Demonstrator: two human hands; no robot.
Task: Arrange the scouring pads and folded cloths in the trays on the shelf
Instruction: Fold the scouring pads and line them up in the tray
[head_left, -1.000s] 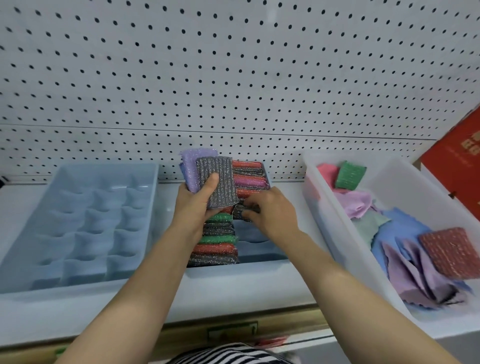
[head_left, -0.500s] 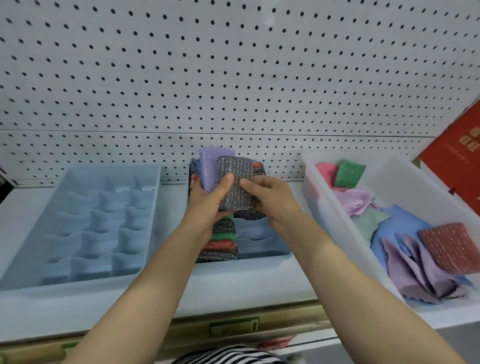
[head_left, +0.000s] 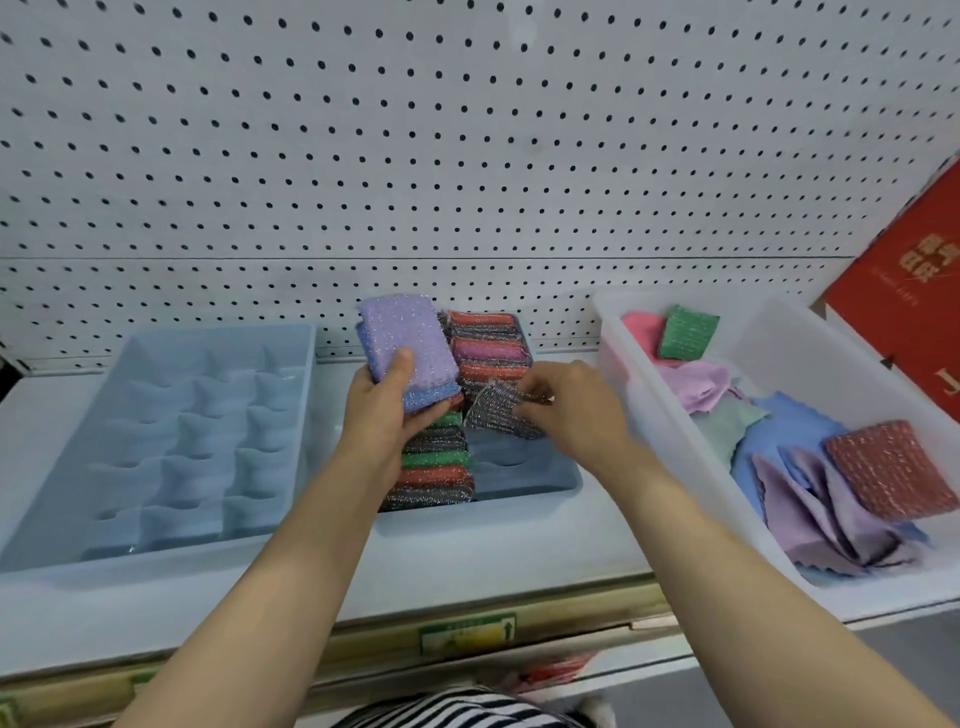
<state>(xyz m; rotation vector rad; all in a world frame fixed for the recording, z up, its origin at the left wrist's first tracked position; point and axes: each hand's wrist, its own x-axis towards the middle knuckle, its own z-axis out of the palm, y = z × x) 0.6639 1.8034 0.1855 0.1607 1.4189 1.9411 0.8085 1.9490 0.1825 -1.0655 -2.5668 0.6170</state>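
- Mid tray: pale blue plastic, split into cells. It holds 2 lines of glittery scouring pads stood on edge: left row (green, red, dark silver) and rear-right row (red, pink, dark).
- L hand: over the mid tray's left-rear part. Thumb and fingers wrap a small stack, purple pad on top and blue pad under it. Both are rectangular sparkly mesh.
- R hand: over the mid tray's centre. Fingertips pinch a dark silver pad, tilted above the cells. I can't tell if it touches the tray.
- Left of mid tray: second tray, same blue plastic, a grid of cells w/ wavy dividers.
- Right of mid tray: white bin, translucent walls. Inside are loose crumpled cloths w/ zigzag edges (purple, blue, mint, pink). A red pad lies on them at the near end; a green pad leans at the far end.
- Behind mid tray: white pegboard. Red carton stands right of the bin.
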